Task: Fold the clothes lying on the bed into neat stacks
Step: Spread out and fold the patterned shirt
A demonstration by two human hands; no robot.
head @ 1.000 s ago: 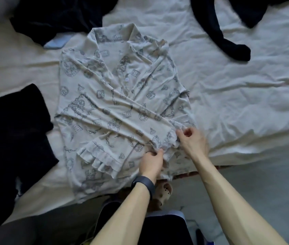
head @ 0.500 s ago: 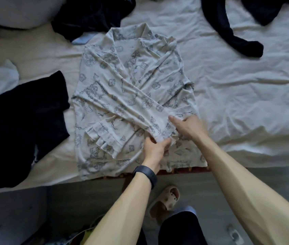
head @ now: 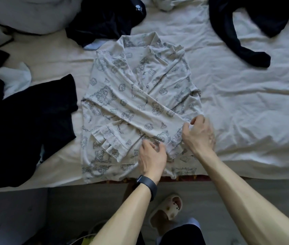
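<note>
Head view: the printed shirt [head: 140, 96] lies flat on the bed [head: 246, 103], its hem at the near edge and its sleeves crossed over the front. The left hand [head: 151, 157] and right hand [head: 200, 134] each pinch cloth near the lower cuff, fingers [head: 197, 119] curled, not spread. The risk, as I judge it, is that a hasty lift drags the crossed sleeves loose — or the hem slides off the edge.
</note>
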